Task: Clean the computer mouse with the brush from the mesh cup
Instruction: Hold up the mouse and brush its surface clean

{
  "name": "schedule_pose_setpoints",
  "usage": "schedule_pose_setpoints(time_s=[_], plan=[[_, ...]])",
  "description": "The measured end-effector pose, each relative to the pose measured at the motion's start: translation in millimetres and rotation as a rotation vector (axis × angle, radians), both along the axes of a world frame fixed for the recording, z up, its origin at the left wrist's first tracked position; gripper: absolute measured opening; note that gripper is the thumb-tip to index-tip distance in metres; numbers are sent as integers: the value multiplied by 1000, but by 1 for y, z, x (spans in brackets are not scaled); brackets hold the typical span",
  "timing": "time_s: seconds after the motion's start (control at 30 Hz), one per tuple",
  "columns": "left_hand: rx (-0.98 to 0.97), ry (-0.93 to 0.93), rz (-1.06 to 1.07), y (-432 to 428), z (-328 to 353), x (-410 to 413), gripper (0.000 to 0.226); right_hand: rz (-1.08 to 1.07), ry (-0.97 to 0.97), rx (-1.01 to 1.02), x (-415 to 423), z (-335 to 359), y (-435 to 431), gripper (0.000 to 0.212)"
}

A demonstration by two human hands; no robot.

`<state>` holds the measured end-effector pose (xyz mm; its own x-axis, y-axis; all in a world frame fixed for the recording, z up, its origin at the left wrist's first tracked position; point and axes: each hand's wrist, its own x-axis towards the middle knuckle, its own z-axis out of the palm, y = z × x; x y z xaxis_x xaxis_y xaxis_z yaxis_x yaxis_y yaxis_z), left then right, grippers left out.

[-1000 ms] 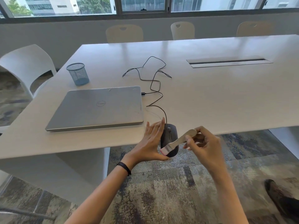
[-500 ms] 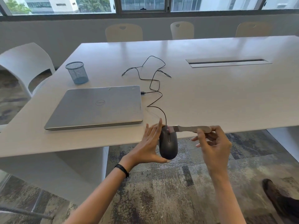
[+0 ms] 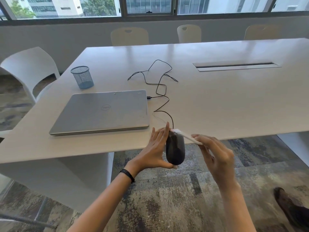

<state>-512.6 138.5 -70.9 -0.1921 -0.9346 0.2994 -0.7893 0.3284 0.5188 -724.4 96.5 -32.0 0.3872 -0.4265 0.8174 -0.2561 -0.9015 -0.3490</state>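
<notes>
Now: L hand [image 3: 155,148] grips wired mouse [image 3: 175,149], R hand [image 3: 215,156] pinches brush [image 3: 187,136] handle; bristles at mouse's front, so short light strokes, mouse steady.

cam: one head-worn wide-angle view | from: above near edge of broad white desk [image 3: 217,101] | facing: forward and down, row of glass windows [image 3: 150,5] along frame top | range: close, left hand [image 3: 155,148] and right hand [image 3: 215,156] lower centre | bottom: mottled grey carpet [image 3: 167,206]

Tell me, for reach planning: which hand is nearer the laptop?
Left. The left hand, holding the mouse, sits just off the laptop's near-right corner; the right hand, gripping the brush, is farther right.
</notes>
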Motion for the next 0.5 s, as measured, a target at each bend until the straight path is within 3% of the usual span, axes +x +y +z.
schedule_pose_setpoints(time_s=[0.17, 0.5], plan=[[2, 2, -19, -1, 4, -2, 137, -25, 132, -21, 7, -3, -1, 23], [-2, -11, -18, -2, 1, 2, 138, -29, 150, 33, 3, 4, 5, 24]])
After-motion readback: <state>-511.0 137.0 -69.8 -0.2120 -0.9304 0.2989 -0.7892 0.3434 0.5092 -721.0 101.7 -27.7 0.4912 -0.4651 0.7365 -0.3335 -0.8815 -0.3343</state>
